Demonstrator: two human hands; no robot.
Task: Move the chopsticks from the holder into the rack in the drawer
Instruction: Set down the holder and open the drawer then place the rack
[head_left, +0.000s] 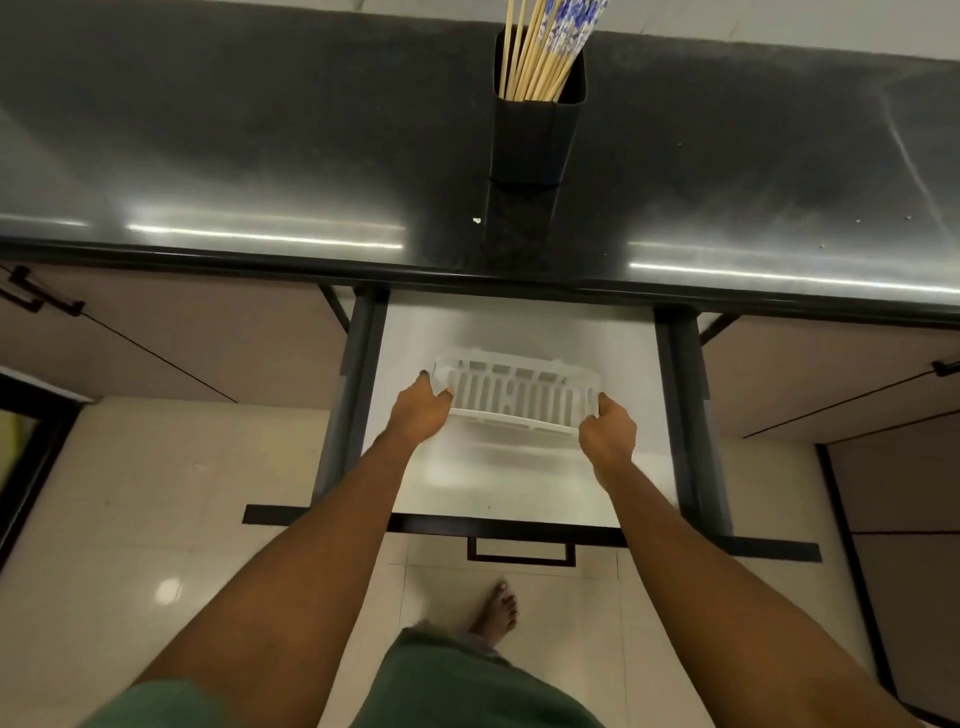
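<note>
My left hand (421, 410) and right hand (608, 431) grip the rack (519, 397) ends; it looks raised off the drawer (519, 483) floor, blurry. Seat it flat, centred in the drawer, before chopsticks (535, 57).

At the top centre, the pale tan wooden chopsticks (535, 62), some with a blue-and-white pattern on their upper ends, stand in the plain matte black rectangular holder (535, 140) on the glossy, mottled dark grey countertop (260, 145), which is streaked with white reflections. In the middle, the white slotted plastic rack (519, 395) shows against the white-floored pull-out drawer (519, 488), which has dark grey sides and a black front. Glossy cream floor tiles (156, 493) and a green fabric garment (457, 686) fill the bottom, with dull pinkish-beige cabinet doors (182, 322) at mid left and right.
</note>
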